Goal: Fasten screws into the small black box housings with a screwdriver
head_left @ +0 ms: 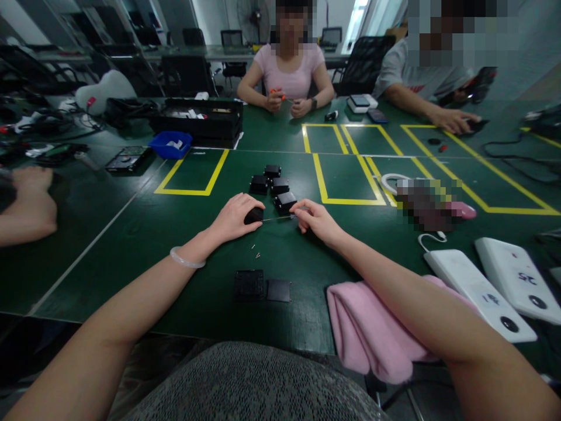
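Observation:
My left hand [237, 216] is closed around a small black plastic box [253, 216] on the green table. In my right hand [314, 220], the fingers pinch a thin screwdriver [279, 218], whose shaft points left and reaches the side of that box. Just beyond my hands stand several similar black boxes [279, 186]. Closer to me, a few tiny screws [256, 255] lie loose. A black open case half [249, 285] and a flat black cover [279, 290] rest side by side near the front edge.
A pink cloth [368, 327] hangs over the front edge beside white power banks [482, 292]. A blue bin [170, 144] and a black tray [197, 123] stand at the back left. Two people sit opposite; another person's arm [28, 207] rests at far left.

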`<state>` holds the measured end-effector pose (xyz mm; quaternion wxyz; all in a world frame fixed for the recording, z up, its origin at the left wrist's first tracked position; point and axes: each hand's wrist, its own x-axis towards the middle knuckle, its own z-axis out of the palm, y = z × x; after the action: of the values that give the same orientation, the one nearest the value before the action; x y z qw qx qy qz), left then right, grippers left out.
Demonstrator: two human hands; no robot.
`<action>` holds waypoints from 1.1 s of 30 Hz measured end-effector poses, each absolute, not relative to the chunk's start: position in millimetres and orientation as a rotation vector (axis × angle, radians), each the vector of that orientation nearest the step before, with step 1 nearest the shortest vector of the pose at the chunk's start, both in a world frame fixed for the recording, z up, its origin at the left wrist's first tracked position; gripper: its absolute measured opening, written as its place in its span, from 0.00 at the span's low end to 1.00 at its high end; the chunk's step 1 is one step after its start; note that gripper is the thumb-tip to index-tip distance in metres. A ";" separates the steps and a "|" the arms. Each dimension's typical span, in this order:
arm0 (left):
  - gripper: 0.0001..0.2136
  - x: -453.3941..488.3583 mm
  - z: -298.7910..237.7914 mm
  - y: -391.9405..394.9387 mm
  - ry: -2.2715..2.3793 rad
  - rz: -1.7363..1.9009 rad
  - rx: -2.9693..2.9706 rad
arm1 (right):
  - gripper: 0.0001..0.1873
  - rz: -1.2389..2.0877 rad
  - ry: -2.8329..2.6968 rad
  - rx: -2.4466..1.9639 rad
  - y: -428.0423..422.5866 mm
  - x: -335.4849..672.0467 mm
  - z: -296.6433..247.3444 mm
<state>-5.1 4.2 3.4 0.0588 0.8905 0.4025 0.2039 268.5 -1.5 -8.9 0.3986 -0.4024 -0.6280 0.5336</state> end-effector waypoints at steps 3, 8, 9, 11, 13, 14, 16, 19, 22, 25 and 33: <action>0.15 -5.0 2.5 4.8 1.221 0.613 2.697 | 0.10 1.314 -1.604 -1.030 -2.3 269.0 -6.7; 0.14 -4.8 3.1 4.9 1.214 0.625 2.704 | 0.13 1.365 -1.577 -1.004 -1.9 266.6 -7.4; 0.14 -4.7 3.7 4.6 1.212 0.623 2.704 | 0.14 1.375 -1.575 -1.001 -1.7 266.4 -7.8; 0.14 -4.6 5.0 3.8 1.208 0.615 2.701 | 0.13 1.368 -1.591 -1.008 -1.5 266.7 -8.0; 0.14 -4.4 6.3 3.1 1.211 0.606 2.698 | 0.11 1.329 -1.615 -1.025 -1.8 267.8 -7.0; 0.15 -4.3 6.7 2.8 1.213 0.603 2.696 | 0.11 1.310 -1.625 -1.036 -2.1 268.4 -6.4; 0.15 -4.2 6.9 2.6 1.215 0.599 2.695 | 0.10 1.287 -1.641 -1.054 -2.7 269.2 -5.0; 0.15 -4.3 6.0 3.0 1.221 0.600 2.687 | 0.09 1.292 -1.665 -1.055 -3.2 269.2 -4.2; 0.14 -4.6 4.7 3.7 1.223 0.612 2.683 | 0.11 1.286 -1.703 -1.043 -3.2 268.9 -4.3; 0.14 -4.8 4.5 3.6 1.211 0.618 2.690 | 0.12 1.279 -1.738 -1.032 -2.5 269.6 -4.2; 0.15 -4.5 4.5 3.7 1.205 0.619 2.700 | 0.10 1.280 -1.812 -1.000 0.1 272.4 -3.3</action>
<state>-4.5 3.7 4.5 0.0603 0.8923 0.3980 0.2044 272.4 0.1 -3.3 0.3468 -0.3856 -0.6984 0.4933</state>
